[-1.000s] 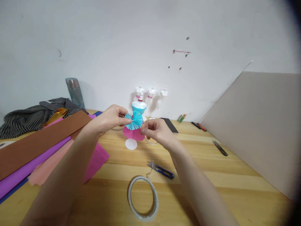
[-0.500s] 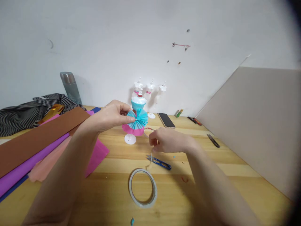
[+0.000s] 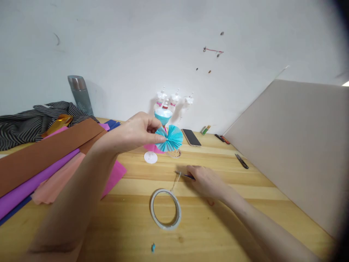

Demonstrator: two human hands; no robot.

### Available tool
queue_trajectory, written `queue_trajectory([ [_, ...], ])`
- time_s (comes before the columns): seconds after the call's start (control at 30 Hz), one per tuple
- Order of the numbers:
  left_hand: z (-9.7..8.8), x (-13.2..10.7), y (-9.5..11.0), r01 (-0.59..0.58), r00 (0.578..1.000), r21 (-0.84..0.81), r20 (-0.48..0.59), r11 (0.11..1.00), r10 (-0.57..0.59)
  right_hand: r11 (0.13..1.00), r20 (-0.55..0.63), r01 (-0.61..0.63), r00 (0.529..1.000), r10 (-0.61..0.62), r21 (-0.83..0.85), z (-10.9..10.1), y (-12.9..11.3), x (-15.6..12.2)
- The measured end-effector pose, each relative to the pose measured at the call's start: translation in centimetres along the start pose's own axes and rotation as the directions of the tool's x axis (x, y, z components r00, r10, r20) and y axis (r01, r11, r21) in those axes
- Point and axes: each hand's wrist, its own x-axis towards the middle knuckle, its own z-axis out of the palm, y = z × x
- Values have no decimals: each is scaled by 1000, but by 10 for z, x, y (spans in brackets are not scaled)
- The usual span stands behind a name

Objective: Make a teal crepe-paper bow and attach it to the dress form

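Observation:
A light-blue pleated paper rosette (image 3: 174, 138) is pinched between the thumb and fingers of my left hand (image 3: 141, 129), raised above the table. My right hand (image 3: 205, 181) rests low over the blue-handled thread snips (image 3: 190, 177), its fingers closed around the handle and covering most of it. The blades point left, touching a thin string (image 3: 176, 183). Just in front lies a roll of tape (image 3: 178, 214). Behind the rosette are a pink paper piece (image 3: 154, 148) and a light-blue and white cup-shaped figure (image 3: 163, 115), both partly hidden. A white disc (image 3: 150, 157) lies below them.
Brown paper (image 3: 51, 156) and other coloured sheets cover the left side, beside striped cloth (image 3: 16, 127) and a bottle (image 3: 80, 94). White ornaments (image 3: 174, 98) stand by the wall. A phone (image 3: 191, 137) and a dark cutter (image 3: 241, 161) lie farther right.
My right hand has moved down and right, from above the string onto the thread snips. The rosette in my left hand has shifted slightly right.

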Motion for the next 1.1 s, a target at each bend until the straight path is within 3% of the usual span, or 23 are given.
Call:
queue_trajectory([
  [0.23, 2, 0, 4, -34, 989, -24, 142, 999, 37, 979, -132, -93, 989, 70, -181, 11, 2, 3],
  [0.33, 3, 0, 4, -38, 980, -55, 191, 998, 47, 988, -204, -152, 969, 141, -40, 7, 14, 7],
  [0.43, 4, 1, 2, -33, 978, -103, 200, 994, 53, 979, -249, -109, 957, 150, 170, -12, 24, 6],
  [0.57, 1, 2, -2, -5, 980, -98, 197, 995, 24, 781, -376, 232, 927, 4, 580, -55, 18, -9],
  [0.67, -4, 1, -4, 16, 985, -74, 170, 997, -3, 733, -311, 358, 927, -207, 579, -83, 1, -21],
  [0.73, -7, -1, -5, 32, 991, -72, 135, 997, -22, 695, -303, 459, 888, -345, 553, -95, -12, -23],
  [0.87, -13, -5, -7, 55, 992, -37, 114, 998, -50, 637, -304, 598, 800, -518, 487, -100, -35, -14],
  [0.93, -14, -4, -9, 58, 992, -7, 116, 998, -57, 621, -296, 622, 779, -553, 477, -96, -41, -6],
  [1.1, -14, 2, -16, 54, 990, 34, 129, 998, -58, 609, -281, 556, 824, -491, 566, -82, -39, 7],
])
